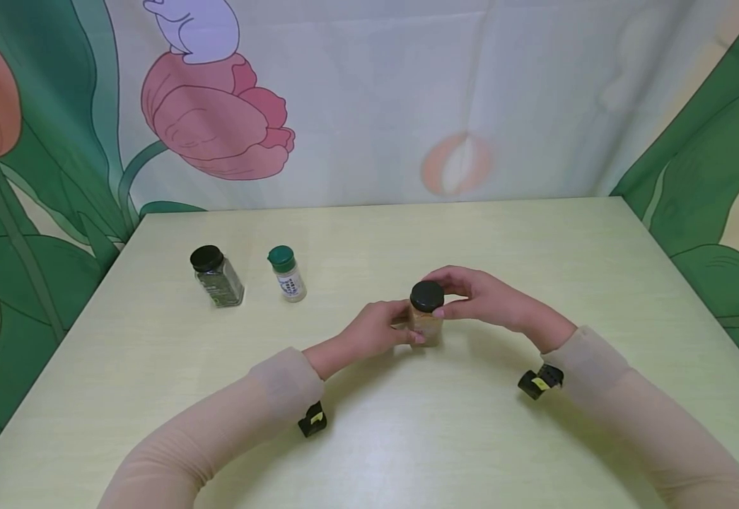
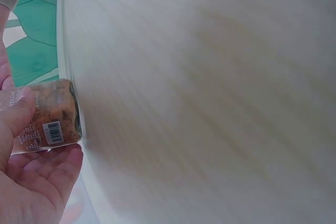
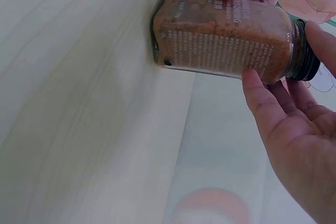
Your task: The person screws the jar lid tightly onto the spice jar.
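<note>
A clear seasoning jar point(image 1: 427, 324) of orange-brown powder stands upright, capped with a black lid point(image 1: 427, 295). My left hand point(image 1: 375, 330) holds its lower body from the left, thumb across the near face. From the right, my right hand point(image 1: 486, 300) grips it around the top, with the thumb on the lid. White printing covers the side of the jar point(image 3: 215, 38) in the right wrist view. A barcode label shows on the jar point(image 2: 50, 116) in the left wrist view, where the lid is out of frame.
On the table's point(image 1: 344, 438) left side stand a black-lidded jar of green herbs point(image 1: 219, 283) and a small green-capped shaker bottle point(image 1: 289, 277). A printed curtain point(image 1: 369, 106) hangs behind the back edge. Black wrist cameras point(image 1: 541, 382) hang under both sleeves.
</note>
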`<action>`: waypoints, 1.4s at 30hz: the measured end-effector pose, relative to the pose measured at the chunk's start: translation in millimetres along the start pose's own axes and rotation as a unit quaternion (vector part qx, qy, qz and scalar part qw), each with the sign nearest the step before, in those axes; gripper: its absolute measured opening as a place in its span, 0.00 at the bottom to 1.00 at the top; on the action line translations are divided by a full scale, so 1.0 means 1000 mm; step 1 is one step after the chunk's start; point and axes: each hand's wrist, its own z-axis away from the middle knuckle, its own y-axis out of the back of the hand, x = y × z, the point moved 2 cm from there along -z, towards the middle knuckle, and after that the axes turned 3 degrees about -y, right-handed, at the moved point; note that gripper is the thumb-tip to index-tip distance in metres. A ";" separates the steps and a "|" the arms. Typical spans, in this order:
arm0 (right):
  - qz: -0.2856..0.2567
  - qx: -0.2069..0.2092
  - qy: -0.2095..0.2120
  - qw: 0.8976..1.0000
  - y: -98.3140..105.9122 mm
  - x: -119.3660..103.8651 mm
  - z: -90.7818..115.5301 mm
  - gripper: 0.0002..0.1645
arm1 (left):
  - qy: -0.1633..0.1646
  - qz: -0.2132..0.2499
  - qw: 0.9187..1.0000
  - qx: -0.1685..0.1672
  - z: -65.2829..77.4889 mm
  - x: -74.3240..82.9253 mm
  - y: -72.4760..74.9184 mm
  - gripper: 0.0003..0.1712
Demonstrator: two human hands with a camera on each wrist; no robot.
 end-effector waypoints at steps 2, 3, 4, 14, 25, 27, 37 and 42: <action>0.001 -0.010 -0.004 1.000 0.001 -0.001 0.000 0.32 | -0.001 0.000 1.000 -0.002 0.000 0.000 0.000 0.25; 0.004 -0.018 -0.006 1.000 0.002 -0.001 0.000 0.33 | -0.001 0.000 1.000 -0.003 0.000 0.000 0.000 0.25; 0.005 -0.028 -0.008 1.000 0.004 -0.002 0.000 0.33 | -0.001 0.001 1.000 -0.004 0.000 -0.001 0.000 0.25; 0.017 -0.052 -0.015 0.998 0.008 -0.004 0.000 0.32 | -0.001 -0.003 1.000 0.000 0.001 0.002 0.001 0.25; -0.003 0.011 0.006 1.000 -0.003 -0.001 0.000 0.29 | -0.005 0.001 1.000 0.000 0.002 0.003 0.001 0.25; -0.006 0.022 0.004 1.000 -0.004 0.000 -0.001 0.28 | -0.005 0.001 1.000 0.000 0.002 0.004 0.001 0.24; -0.003 0.050 -0.012 0.999 -0.009 -0.002 -0.001 0.28 | -0.008 -0.007 1.000 0.003 0.003 0.003 0.001 0.23; 0.002 0.012 -0.016 1.000 -0.004 -0.001 0.001 0.32 | -0.004 -0.006 1.000 0.005 0.003 0.004 0.001 0.23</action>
